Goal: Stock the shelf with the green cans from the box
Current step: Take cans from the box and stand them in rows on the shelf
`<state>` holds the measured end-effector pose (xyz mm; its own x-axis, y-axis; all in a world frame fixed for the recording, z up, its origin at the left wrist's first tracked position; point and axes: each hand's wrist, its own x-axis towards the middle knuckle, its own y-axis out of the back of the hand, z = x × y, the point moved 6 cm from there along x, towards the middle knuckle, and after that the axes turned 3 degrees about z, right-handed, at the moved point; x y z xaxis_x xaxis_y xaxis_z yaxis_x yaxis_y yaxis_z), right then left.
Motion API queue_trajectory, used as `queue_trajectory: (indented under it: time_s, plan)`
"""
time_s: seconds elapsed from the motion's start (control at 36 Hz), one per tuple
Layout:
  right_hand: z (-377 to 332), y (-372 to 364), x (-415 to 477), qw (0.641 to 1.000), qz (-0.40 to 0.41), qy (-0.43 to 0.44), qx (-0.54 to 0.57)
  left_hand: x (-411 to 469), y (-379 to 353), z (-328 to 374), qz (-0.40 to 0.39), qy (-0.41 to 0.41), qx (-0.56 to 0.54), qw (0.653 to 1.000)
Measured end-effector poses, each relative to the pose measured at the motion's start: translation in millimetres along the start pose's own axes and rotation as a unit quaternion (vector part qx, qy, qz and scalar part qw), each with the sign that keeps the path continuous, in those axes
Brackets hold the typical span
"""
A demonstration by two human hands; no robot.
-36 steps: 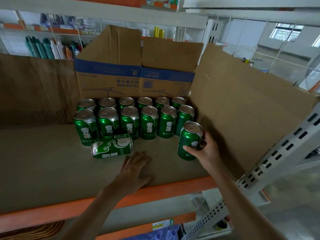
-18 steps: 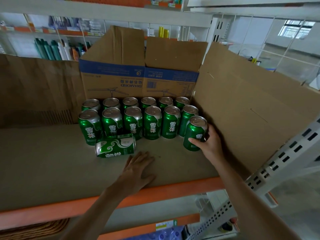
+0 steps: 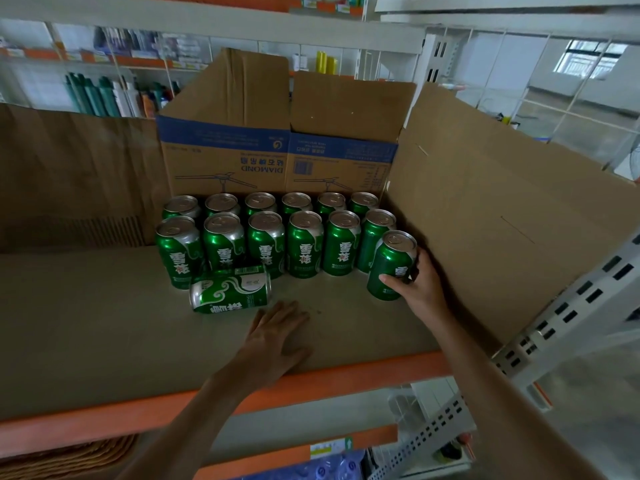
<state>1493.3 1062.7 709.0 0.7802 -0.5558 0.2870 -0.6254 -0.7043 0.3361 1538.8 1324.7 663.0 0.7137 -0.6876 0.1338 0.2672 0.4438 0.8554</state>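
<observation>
held can: green, upright, at the right end of the shelf, just in front of the front row's last can. Can't tell if its base is fully down.
right hand: yours, wrapped round the held can low on its side, thumb on the front, the other fingers curled behind.
left hand: flat on the shelf near its front edge, palm down, fingers straight and grasping nothing.
lying can: on its side, top end pointing left, just beyond your left fingertips and against the front row.
front row: six green cans, upright, side by side.
back row: six more, upright, right behind the front row.
box: open cardboard, flaps up, print upside down, directly behind the back row.
cardboard sheet: leaning at the right, beside the held can.
orange rail: front edge of the shelf, under your left wrist.
</observation>
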Motion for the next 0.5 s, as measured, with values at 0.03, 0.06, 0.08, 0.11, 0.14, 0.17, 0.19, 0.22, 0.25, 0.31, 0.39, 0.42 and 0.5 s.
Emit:
queue_trajectory:
  time_s: [0.03,0.06,0.08,0.11,0.14,0.17,0.19,0.22,0.25,0.31,0.39,0.42,0.5]
  plan:
    - [0,0,-1,1.000,-0.001,-0.005,0.001,0,0,0,0.000,0.002,-0.005,1.000]
    - [0,0,-2,1.000,-0.001,-0.010,-0.004,0,0,0,-0.001,0.003,-0.008,1.000]
    - [-2,0,-4,1.000,0.002,-0.012,-0.005,0,1,0,-0.001,0.004,-0.009,1.000]
    - [-2,1,-7,1.000,0.007,-0.014,-0.014,0,1,1,-0.002,0.004,-0.007,1.000]
    - [-1,2,-8,1.000,0.017,-0.014,-0.017,0,1,1,-0.003,0.004,-0.006,1.000]
    - [0,4,-10,0.999,0.025,-0.019,-0.026,0,1,1,-0.004,0.004,-0.006,1.000]
    - [1,5,-13,0.999,0.031,-0.023,-0.033,0,1,1,-0.006,0.005,-0.006,1.000]
    - [-2,5,-18,0.998,0.035,-0.025,-0.043,0,1,2,-0.008,0.005,-0.004,1.000]
    - [-5,6,-24,0.998,0.038,-0.027,-0.049,0,1,2,-0.010,0.005,-0.002,1.000]
    - [-12,8,-37,0.997,0.042,-0.023,-0.066,0,0,1,-0.012,0.005,0.001,1.000]
    - [-19,9,-61,0.994,0.041,-0.004,-0.100,0,0,1,-0.015,0.008,0.001,1.000]
    - [-22,7,-69,0.993,0.041,0.003,-0.112,0,0,1,-0.016,0.009,0.000,1.000]
    - [-29,3,-87,0.982,0.075,0.045,-0.170,0,1,1,-0.017,0.010,-0.002,1.000]
